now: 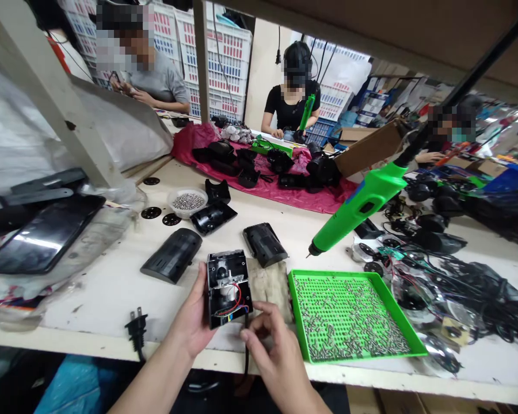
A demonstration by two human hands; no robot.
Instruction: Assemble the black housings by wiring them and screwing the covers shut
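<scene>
My left hand [195, 316] is closed around the left side of a black plastic housing half [214, 282], held tilted above the bench with its open inside facing me. Inside it sit a small silver motor [229, 291] and red, blue and yellow wires. A black power cord [247, 362] leaves its lower end and hangs over the bench edge. At the housing's lower right corner is my right hand [276, 345], fingers loosely bent and apart, thumb by the cord; whether it touches the cord is unclear. Black shell pieces [172, 255] lie behind the housing, including another shell [265, 244].
A green tray [300, 322] of small screws stands right, under a hanging green electric screwdriver [358, 207]. A bowl of metal parts [172, 201] stands behind. A plug [136, 330] lies front left, a tablet [43, 236] far left, wired motor parts [414, 299] right. Co-workers sit opposite.
</scene>
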